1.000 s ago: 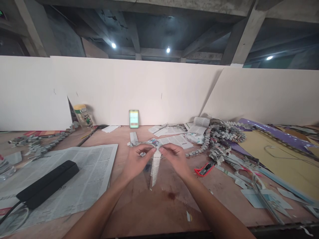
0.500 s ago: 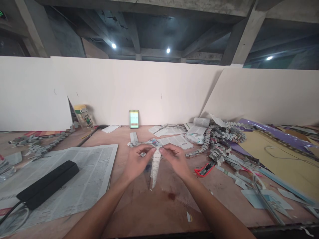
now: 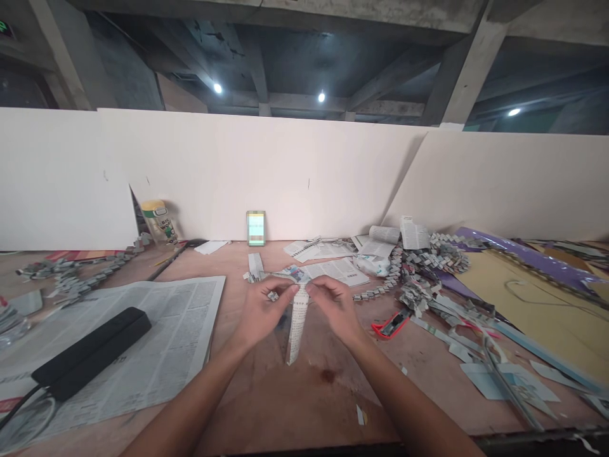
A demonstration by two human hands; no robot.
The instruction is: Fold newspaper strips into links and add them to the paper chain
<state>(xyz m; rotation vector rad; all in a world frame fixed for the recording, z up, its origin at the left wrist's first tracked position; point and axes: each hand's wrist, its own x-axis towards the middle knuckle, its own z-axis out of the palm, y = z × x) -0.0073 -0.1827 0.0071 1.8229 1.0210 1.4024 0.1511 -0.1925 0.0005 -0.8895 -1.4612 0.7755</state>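
A narrow folded strip of newspaper (image 3: 297,324) hangs down over the wooden table (image 3: 304,387), held at its top end by both hands. My left hand (image 3: 261,311) pinches the top from the left with thumb and fingers. From the right, my right hand (image 3: 335,306) pinches the same top end, fingertips almost meeting those of the left. The strip's lower tip rests near the tabletop. Just behind the hands lie a few small folded paper pieces (image 3: 255,266).
A spread newspaper (image 3: 157,330) with a black box (image 3: 92,352) lies at left. A red cutter (image 3: 390,324) and a heap of woven paper chains (image 3: 428,266) lie at right, beside yellow and purple sheets. A phone (image 3: 255,227) and a jar (image 3: 159,221) lean against the white board.
The hands have stayed nearly still, with the fingertips working the strip's top slightly closer together. A loose newspaper page at the back right has flipped upright.
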